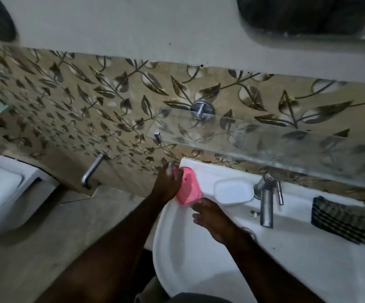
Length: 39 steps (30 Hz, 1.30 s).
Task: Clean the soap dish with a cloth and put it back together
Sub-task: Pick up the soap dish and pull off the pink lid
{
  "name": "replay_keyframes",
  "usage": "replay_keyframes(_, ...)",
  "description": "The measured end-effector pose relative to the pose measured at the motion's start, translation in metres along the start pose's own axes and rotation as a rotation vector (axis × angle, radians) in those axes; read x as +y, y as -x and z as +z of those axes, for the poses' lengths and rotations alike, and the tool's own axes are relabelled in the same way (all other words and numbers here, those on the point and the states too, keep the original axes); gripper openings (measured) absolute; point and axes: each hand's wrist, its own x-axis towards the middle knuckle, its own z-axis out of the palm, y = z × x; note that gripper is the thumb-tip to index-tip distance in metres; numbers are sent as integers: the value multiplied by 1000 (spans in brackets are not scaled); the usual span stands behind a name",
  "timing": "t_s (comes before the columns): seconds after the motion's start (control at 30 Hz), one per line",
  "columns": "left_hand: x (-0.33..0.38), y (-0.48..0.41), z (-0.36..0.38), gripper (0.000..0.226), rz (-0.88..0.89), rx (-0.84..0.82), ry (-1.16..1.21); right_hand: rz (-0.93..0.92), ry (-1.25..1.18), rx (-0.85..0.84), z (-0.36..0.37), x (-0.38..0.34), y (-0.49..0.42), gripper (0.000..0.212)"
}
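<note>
The pink part of the soap dish rests on the back left corner of the white sink. My left hand grips its left end. A white part of the soap dish lies flat on the sink's rim just to the right of the pink one, beside the tap. My right hand hovers over the basin just below both parts, fingers spread and holding nothing. A dark striped cloth lies folded on the right side of the rim.
A steel tap stands on the rim behind the basin. A glass shelf juts from the leaf-patterned wall above it. A toilet cistern and a metal handle are to the left.
</note>
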Motion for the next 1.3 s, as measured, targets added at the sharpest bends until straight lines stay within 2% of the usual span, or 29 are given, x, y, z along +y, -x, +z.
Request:
replay_keyframes(0.1,1,-7,-3,35,-81,-112,17,-13,-59,23,4,2,-8,6)
replay_keyframes(0.2,-6,-12,-1,32,-143,-207,28,-15,-90,49,5,0,-14,10)
replay_keyframes(0.33,-11,-10,1,31,-115,-168,91,-58,-93,69,4,-7,-9,8)
replay_keyframes(0.47,-1,6,-9,27,-126,-99,307,-207,-101,178,-4,-4,19,15)
replay_keyframes(0.57,9,22,-17,23,-169,-142,501,-344,-118,268,-10,-2,46,22)
replay_keyframes(0.67,16,36,-22,22,-168,-186,632,-380,-197,317,-13,-2,68,28)
replay_keyframes(0.8,19,48,-21,23,-139,-270,766,-387,-271,317,-19,1,89,40)
replay_keyframes(1.07,39,75,-11,42,-159,-451,1040,-464,-305,288,-34,6,131,31)
replay_keyframes(1.17,44,83,1,51,-256,-498,1087,-590,-145,402,-34,12,140,39)
replay_keyframes(1.2,46,87,8,55,-310,-522,1081,-668,7,493,-35,16,143,41)
replay_keyframes(1.3,57,104,33,80,-422,-623,1056,-965,707,755,-42,29,147,38)
